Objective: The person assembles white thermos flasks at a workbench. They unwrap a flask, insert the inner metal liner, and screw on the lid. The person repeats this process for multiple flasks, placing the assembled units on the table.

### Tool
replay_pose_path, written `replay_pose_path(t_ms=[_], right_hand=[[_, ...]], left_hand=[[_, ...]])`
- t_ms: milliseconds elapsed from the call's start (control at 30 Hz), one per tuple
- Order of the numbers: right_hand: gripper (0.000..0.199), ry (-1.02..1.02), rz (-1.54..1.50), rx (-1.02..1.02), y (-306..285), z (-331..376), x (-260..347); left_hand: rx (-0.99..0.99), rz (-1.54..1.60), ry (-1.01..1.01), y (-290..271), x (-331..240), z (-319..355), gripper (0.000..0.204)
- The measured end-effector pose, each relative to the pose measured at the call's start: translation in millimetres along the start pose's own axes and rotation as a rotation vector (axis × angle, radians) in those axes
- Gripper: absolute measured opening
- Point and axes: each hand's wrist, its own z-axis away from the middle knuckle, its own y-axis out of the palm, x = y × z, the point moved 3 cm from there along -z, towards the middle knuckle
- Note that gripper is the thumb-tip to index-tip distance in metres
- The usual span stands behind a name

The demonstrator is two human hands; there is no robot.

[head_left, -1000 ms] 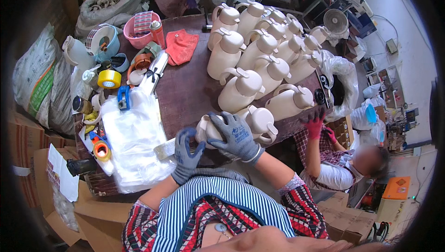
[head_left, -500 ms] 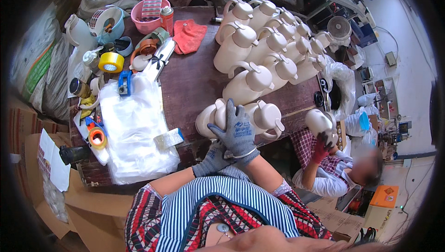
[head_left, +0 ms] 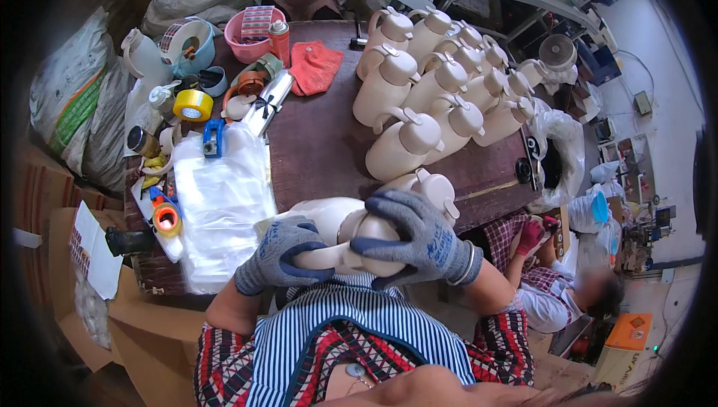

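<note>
A cream vacuum jug [head_left: 321,211] is tilted over the table's near edge, its lid end toward me. My left hand [head_left: 280,257], in a grey work glove, is closed around its handle. The fingers of my right hand [head_left: 422,242], gloved the same way, wrap over the lid. Just beyond the right hand stands a second cream jug [head_left: 434,188], partly hidden by the glove. Farther back, several matching jugs [head_left: 407,145] are grouped upright at the right of the dark table [head_left: 314,138].
Clear plastic bags [head_left: 224,205] lie at the left, with a blue tool [head_left: 213,138] on top. Yellow tape [head_left: 193,105], a pink basin [head_left: 250,51] and a red cloth [head_left: 314,66] sit farther back. A co-worker [head_left: 550,295] sits at the right; an open carton [head_left: 157,332] is near left.
One jug has been picked up and tipped toward me. My hands, earlier crossed together beside it, are now apart on its handle and lid. The co-worker's hands have lowered.
</note>
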Motion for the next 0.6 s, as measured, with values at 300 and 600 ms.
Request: replay_pose_path(t_ms=[300, 600], right_hand=[[0.076, -0.012, -0.184, 0.09, 4, 8, -13], [0.098, 0.28, 0.012, 0.197, 16, -31, -37]], left_hand=[[-0.012, 0.038, -0.061, 3, 1, -1, 0.034], [-0.162, -0.086, -0.085, -7, 28, -9, 0.033]])
